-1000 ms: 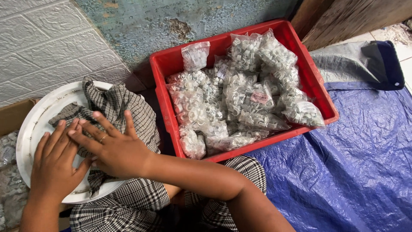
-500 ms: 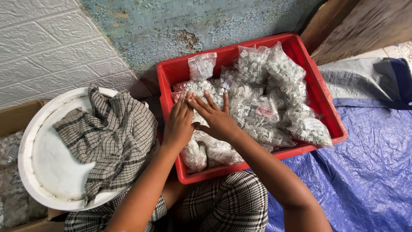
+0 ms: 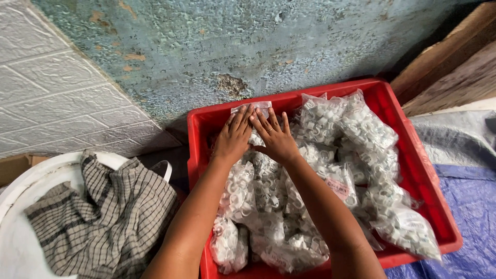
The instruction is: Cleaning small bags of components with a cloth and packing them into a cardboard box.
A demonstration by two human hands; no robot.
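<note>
A red plastic crate (image 3: 206, 121) sits against the wall, filled with several clear bags of small white ring-shaped parts (image 3: 356, 129). My left hand (image 3: 233, 135) and my right hand (image 3: 275, 137) lie side by side, palms down, on a small clear bag (image 3: 258, 107) at the crate's far left corner. Fingers of both hands are spread and press on that bag; the hands hide most of it, and no closed grip shows.
A white round basin (image 3: 23, 181) at the left holds a checked grey cloth (image 3: 111, 217). A blue tarp (image 3: 465, 201) lies to the right of the crate. Wooden boards (image 3: 454, 67) lean at the upper right. A peeling wall (image 3: 206, 46) stands behind.
Both hands left the checked cloth in the basin, moved right into the red crate, then reached farther to the small bag at its far left corner. The view moved closer.
</note>
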